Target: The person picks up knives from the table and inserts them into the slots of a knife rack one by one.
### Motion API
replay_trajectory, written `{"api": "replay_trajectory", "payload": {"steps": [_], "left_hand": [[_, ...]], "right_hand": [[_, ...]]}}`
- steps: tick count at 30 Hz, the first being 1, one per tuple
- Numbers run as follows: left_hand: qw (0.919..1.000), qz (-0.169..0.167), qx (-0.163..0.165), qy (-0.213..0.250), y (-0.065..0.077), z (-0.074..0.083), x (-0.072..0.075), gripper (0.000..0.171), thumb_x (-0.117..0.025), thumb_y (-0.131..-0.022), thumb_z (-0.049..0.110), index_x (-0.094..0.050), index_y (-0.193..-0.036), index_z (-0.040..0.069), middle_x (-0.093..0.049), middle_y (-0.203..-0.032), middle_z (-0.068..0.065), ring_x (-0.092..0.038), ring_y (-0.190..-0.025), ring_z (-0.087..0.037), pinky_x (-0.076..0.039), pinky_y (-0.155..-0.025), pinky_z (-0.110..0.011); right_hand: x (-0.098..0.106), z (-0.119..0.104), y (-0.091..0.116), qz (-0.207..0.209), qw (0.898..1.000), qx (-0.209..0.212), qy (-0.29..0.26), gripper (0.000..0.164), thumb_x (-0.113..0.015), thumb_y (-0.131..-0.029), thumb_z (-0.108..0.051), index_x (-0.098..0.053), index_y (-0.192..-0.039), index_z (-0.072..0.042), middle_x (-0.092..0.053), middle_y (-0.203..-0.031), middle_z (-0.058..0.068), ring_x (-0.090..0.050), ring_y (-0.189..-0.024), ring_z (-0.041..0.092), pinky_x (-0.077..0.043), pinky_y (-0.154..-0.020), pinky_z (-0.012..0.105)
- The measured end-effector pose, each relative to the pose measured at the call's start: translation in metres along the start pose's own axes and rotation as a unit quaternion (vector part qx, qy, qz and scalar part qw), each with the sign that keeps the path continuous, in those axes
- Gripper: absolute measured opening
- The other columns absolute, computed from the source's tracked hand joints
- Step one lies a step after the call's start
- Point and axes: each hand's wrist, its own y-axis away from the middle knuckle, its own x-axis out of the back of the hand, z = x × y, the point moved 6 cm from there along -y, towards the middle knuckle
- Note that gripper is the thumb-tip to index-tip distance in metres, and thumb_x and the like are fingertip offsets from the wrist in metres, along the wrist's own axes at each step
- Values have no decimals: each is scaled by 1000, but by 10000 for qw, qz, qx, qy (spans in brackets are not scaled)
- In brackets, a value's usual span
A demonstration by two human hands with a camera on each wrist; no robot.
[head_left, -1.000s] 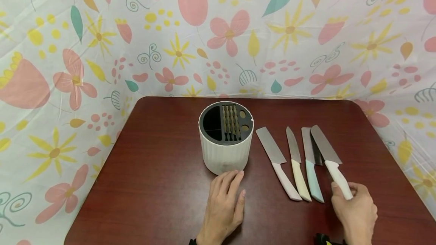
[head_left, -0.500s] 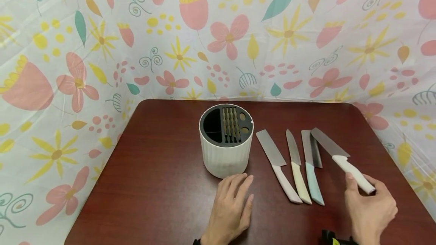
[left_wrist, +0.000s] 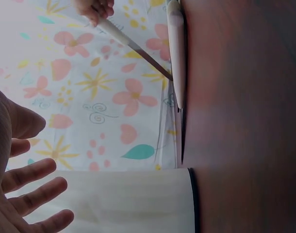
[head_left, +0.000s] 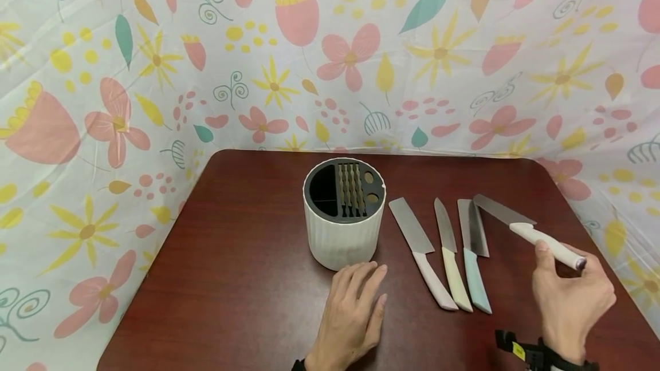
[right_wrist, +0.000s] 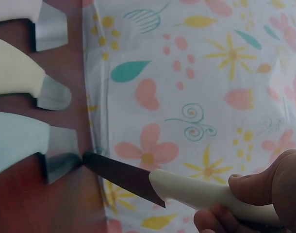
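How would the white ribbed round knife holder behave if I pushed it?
The white ribbed round knife holder would probably slide rather than tip, standing broad and upright on the glossy brown tabletop. With its slots unfilled, it may feel light.

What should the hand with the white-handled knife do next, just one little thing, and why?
I think the right hand should lift the white-handled knife a bit higher. Its handle end is up, but its tip looks low, close to the blade of the blue-handled knife. Going up first would probably keep them from scraping.
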Motion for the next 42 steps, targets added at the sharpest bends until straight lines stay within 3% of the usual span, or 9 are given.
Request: {"api": "replay_trajectory", "payload": {"steps": [6,11,13,17,22,27,29,34,42], "left_hand": [[10000,25,-46,-15,-2,2,1,48,-67,-91,17,-60,-137,8,-65,-130,-9,-62,-116,-23,-49,-100,-41],[9995,227,-201,-43,-6,4,2,41,-59,-97,19,-62,-135,6,-65,-130,-10,-63,-115,-24,-49,-99,-42],[9992,294,-255,-52,-8,6,3,39,-57,-98,20,-62,-135,6,-65,-130,-10,-63,-115,-25,-50,-99,-42],[9986,387,-343,-73,-15,8,4,39,-56,-99,20,-62,-135,5,-65,-130,-10,-64,-114,-25,-51,-97,-45],[9973,514,-511,-87,-29,10,7,40,-54,-99,20,-62,-135,5,-66,-129,-11,-64,-115,-26,-52,-97,-45],[9950,644,-758,-55,-45,13,12,39,-52,-100,20,-62,-134,3,-66,-128,-13,-64,-115,-27,-52,-98,-42],[9944,651,-830,-54,-51,15,13,39,-53,-100,20,-62,-134,3,-66,-128,-13,-64,-116,-27,-51,-99,-42],[9926,679,-1005,-85,-66,19,17,41,-55,-99,21,-60,-136,3,-66,-129,-13,-63,-118,-28,-50,-102,-42],[9897,748,-1220,-103,-84,23,24,43,-59,-98,19,-58,-138,3,-65,-128,-13,-62,-118,-28,-49,-103,-41]], "right_hand": [[3,-21,-7,77,9992,327,-211,24,-79,-85,-26,-80,-102,-10,-43,-64,-47,-41,-63,-22,-30,-72,7],[6,-38,-14,57,9963,748,-422,9,-78,-85,-22,-79,-94,-18,-44,-60,-45,-41,-55,-23,-33,-66,6],[7,-43,-16,64,9945,921,-490,9,-78,-86,-22,-78,-95,-22,-45,-61,-44,-42,-55,-23,-34,-64,6],[10,-52,-20,119,9897,1220,-739,17,-76,-87,-21,-79,-103,-19,-49,-68,-44,-45,-60,-23,-36,-67,6],[15,-72,-19,41,9812,1747,-816,19,-72,-91,-24,-75,-109,-30,-49,-80,-45,-43,-67,-21,-34,-71,9],[21,-100,-17,-16,9664,2375,-982,22,-71,-93,-23,-77,-111,-13,-49,-89,-43,-41,-73,-21,-32,-75,10],[22,-112,-16,-26,9604,2530,-1171,29,-72,-92,-22,-75,-110,1,-50,-89,-41,-42,-74,-20,-31,-75,10],[24,-142,-13,-118,9442,2935,-1489,39,-73,-91,-23,-70,-105,13,-53,-89,-39,-43,-76,-22,-30,-76,8],[23,-182,-1,-176,9212,3476,-1738,40,-75,-89,-25,-72,-105,11,-55,-98,-34,-46,-82,-24,-30,-78,5]]}}
